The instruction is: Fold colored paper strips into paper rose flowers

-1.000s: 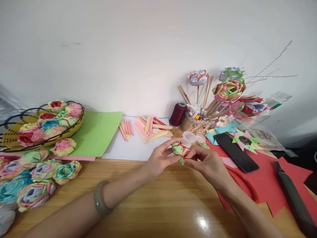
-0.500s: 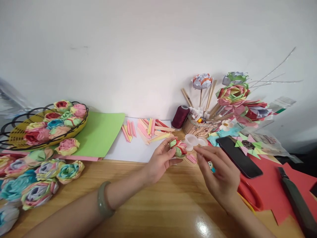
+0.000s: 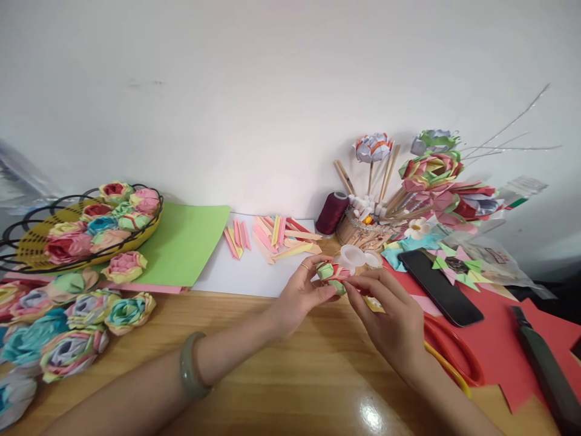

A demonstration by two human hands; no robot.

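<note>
A small folded paper flower (image 3: 333,275), green and red, is held above the wooden table (image 3: 281,369). My left hand (image 3: 302,293) grips it from the left; a ring sits on one finger and a green bangle on the wrist. My right hand (image 3: 390,321) meets the flower from the right, its fingertips pinching the flower's right side. Just behind the flower stands a small clear plastic cup (image 3: 351,257).
Finished paper flowers fill a yellow basket (image 3: 27,248) and lie at the left (image 3: 91,315). Green paper (image 3: 186,242), folded strips (image 3: 276,233), a maroon thread spool (image 3: 333,212), a flower pot holder (image 3: 363,230), a phone (image 3: 440,284), red scissors (image 3: 454,351), red paper (image 3: 508,339) and a dark knife (image 3: 542,363) lie around.
Half a second ago my right hand was open and off the flower, lower right; it has come back and pinches the flower again. The left hand stayed with the flower.
</note>
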